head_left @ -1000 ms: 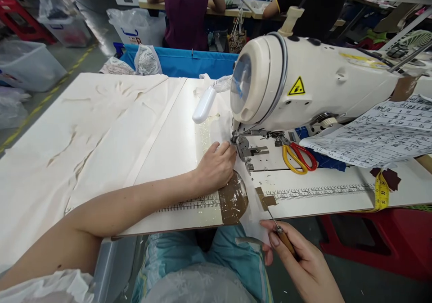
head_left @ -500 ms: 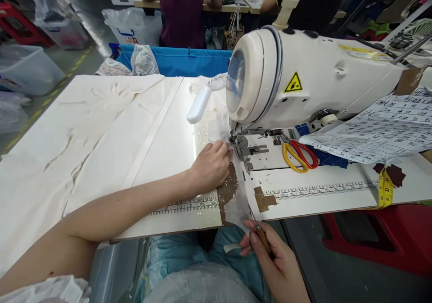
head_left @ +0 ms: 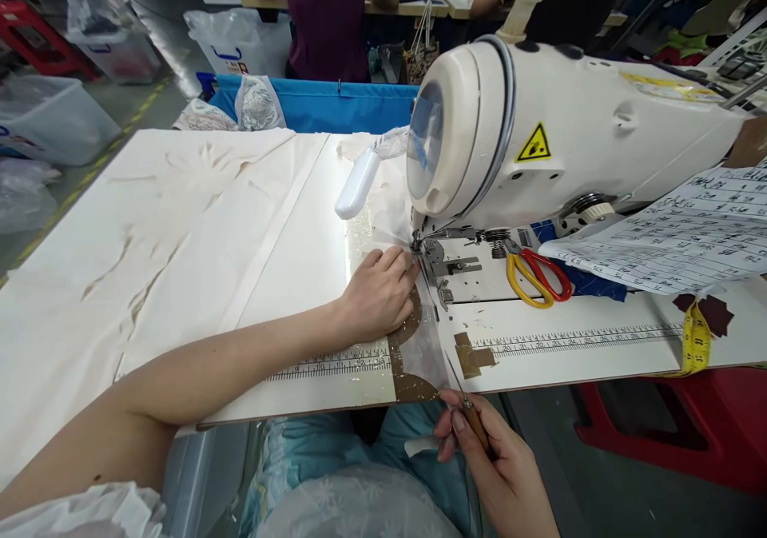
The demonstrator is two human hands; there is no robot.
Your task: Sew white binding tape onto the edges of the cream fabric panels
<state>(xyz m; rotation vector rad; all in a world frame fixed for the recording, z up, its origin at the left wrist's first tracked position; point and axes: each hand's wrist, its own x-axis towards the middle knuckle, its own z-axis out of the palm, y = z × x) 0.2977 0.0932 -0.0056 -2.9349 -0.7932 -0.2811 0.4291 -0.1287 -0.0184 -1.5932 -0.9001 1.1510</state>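
Observation:
My left hand (head_left: 381, 294) lies by the sewing machine's needle area, its fingers curled and pressed on a strip of sheer white fabric (head_left: 424, 346). Part of the strip is hidden under that hand. It runs from the presser foot (head_left: 416, 242) toward the table's front edge. There my right hand (head_left: 492, 450) is closed around the wooden handle of an awl (head_left: 475, 424), whose thin metal point slants up and left. The fabric's near end reaches the fingertips of this hand, and a small white tail hangs beside them.
The sewing machine (head_left: 563, 130) fills the right. Red-and-yellow scissors (head_left: 536, 278), a handwritten sheet (head_left: 671, 230) and a yellow tape measure (head_left: 697, 338) lie there. Cream fabric (head_left: 149, 242) covers the table's left side. Two people sit beyond a blue cloth bin (head_left: 341, 106).
The sheer fabric has shifted, baring more of the brown patch on the table's front edge. My left hand stays by the needle; my right keeps the awl. The view has shifted slightly.

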